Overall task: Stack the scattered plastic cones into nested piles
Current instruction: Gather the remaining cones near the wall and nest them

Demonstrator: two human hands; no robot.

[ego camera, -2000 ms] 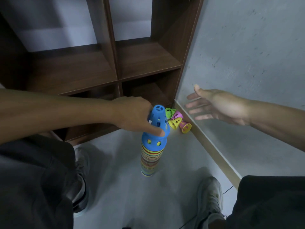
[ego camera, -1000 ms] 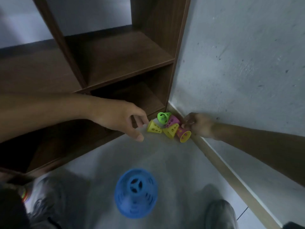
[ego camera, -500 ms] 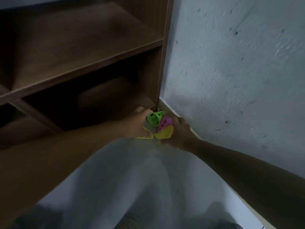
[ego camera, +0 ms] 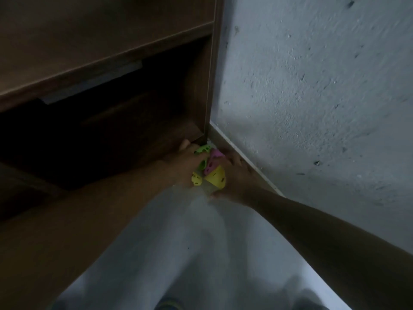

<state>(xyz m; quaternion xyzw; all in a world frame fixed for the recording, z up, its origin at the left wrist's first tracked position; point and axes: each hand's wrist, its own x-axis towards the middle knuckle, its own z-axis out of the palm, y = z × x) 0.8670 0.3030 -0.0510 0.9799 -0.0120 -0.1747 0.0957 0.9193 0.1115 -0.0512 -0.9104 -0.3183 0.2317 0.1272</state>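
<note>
Cones [ego camera: 211,170] bunched between left hand [ego camera: 184,167], right hand [ego camera: 234,175], both gripping

Left hand [ego camera: 185,165], two seconds ago on blue-topped stack, now at shelf-unit [ego camera: 207,86] foot, fingers curled round green cone [ego camera: 202,151] and small yellow cone [ego camera: 196,179]. Right hand [ego camera: 232,177], then open in air, now grips pink cone [ego camera: 212,164] and larger yellow cone [ego camera: 215,179]. Stack gone from view.

Head view, steeply downward, close to floor [ego camera: 201,242]
</note>
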